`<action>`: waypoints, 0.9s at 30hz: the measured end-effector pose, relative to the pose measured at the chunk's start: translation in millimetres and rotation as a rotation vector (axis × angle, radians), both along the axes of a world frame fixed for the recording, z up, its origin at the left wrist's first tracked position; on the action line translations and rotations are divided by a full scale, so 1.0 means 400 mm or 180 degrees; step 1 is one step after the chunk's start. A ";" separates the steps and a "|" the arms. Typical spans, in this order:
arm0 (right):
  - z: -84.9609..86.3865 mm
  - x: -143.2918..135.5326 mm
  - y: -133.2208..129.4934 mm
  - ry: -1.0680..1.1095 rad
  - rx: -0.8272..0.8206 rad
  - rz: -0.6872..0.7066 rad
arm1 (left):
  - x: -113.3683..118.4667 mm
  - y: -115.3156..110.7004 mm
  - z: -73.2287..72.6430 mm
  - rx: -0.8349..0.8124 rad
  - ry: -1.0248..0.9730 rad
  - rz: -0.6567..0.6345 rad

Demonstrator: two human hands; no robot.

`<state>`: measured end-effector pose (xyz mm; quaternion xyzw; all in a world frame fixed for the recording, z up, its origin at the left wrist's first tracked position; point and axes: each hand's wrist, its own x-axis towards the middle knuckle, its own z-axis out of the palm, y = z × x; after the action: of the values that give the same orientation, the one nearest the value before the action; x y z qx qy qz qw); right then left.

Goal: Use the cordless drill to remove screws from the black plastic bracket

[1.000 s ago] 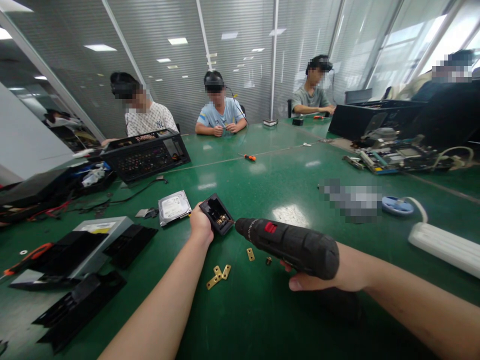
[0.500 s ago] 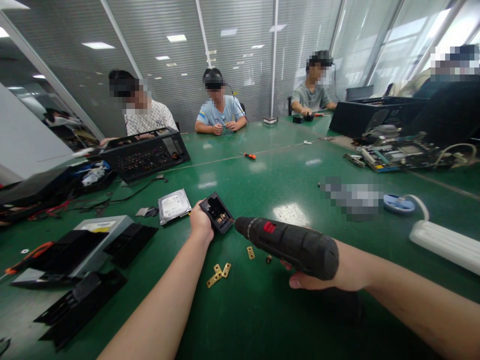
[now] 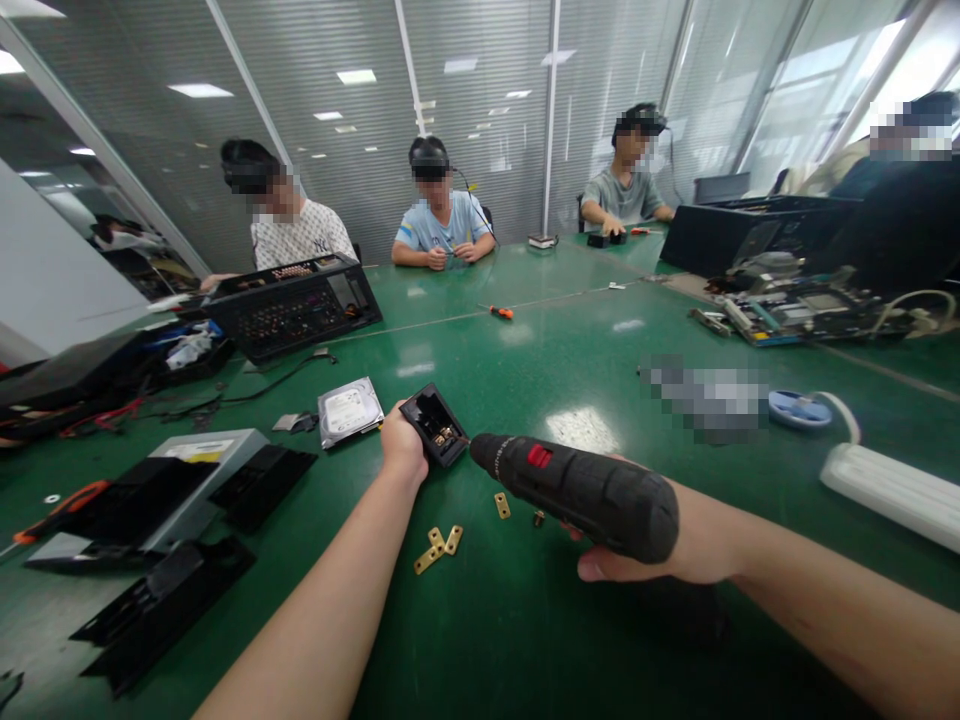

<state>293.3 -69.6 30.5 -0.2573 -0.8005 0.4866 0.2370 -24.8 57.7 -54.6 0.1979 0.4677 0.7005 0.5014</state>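
Note:
My left hand [image 3: 403,445] grips a small black rectangular housing [image 3: 435,424] by its left side, tilted so its open face shows brass-coloured parts inside. My right hand [image 3: 626,560] is wrapped round the handle of a black cordless drill [image 3: 577,488] with a red switch on top. The drill's nose points left and its tip meets, or nearly meets, the housing's right edge; the exact contact is too small to tell. Below them, several flat brass pieces with holes [image 3: 439,549] lie on the green table [image 3: 525,620]. A small brass screw-like part [image 3: 538,518] lies under the drill.
Left of my hands are a hard drive [image 3: 350,410], a silver and black drive unit [image 3: 172,480], black plastic parts [image 3: 165,610] and an orange-handled screwdriver [image 3: 67,510]. A white power strip [image 3: 892,490] lies right. Several people sit across, near black computer cases [image 3: 300,305].
Both hands, the housing and the drill hold almost the same position. The whole view has shifted very slightly; nothing has been picked up or put down.

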 end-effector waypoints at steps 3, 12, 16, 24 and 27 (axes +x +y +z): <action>-0.002 -0.003 0.003 0.0135 0.0203 0.0063 | -0.001 0.001 -0.001 0.0020 0.0045 0.0013; -0.018 0.002 0.010 0.0144 0.0298 0.0045 | 0.007 0.006 -0.004 0.0148 0.0025 0.0212; -0.024 0.005 0.013 0.0148 0.0194 0.0065 | 0.005 0.004 -0.002 0.0062 0.0045 0.0163; -0.020 -0.001 0.007 0.0125 0.0060 -0.0048 | 0.002 0.002 0.008 -0.0023 -0.0075 0.0068; -0.016 -0.006 0.004 0.0195 -0.0022 -0.0068 | 0.004 0.001 0.015 -0.0136 -0.0063 0.0087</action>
<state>290.8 -68.1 24.1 -0.2517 -0.7884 0.4945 0.2657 -23.3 58.0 -48.4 0.1739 0.4802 0.6990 0.5005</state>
